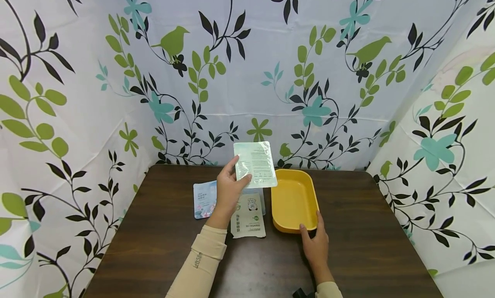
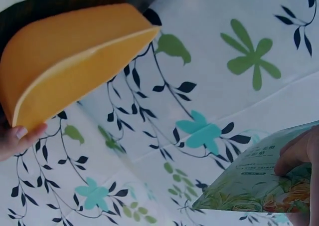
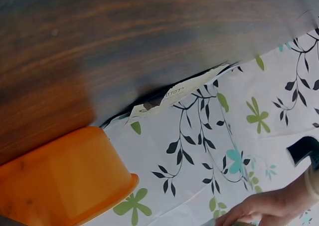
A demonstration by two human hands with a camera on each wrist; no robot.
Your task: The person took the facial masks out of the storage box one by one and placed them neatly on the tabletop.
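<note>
A pale green, glossy face mask packet (image 1: 256, 164) is pinched between the thumb and fingers of my left hand (image 1: 229, 193), raised above the table's back part. In the left wrist view the packet's (image 2: 249, 178) printed picture shows. My right hand (image 1: 316, 246) grips the near right corner of a yellow plastic tray (image 1: 294, 199), thumb at the near edge and fingers along the right side. No contents are visible in the tray. Below my left hand lie a cream packet (image 1: 248, 218) with a bear drawing and a blue floral packet (image 1: 204, 200), partly hidden by that hand.
Another bluish packet (image 1: 261, 195) peeks out from behind the cream one. Everything lies on a dark brown wooden table (image 1: 162, 246). Cloth with leaves and birds (image 1: 247, 74) hangs behind and at both sides. A black object (image 1: 301, 293) is at the right wrist.
</note>
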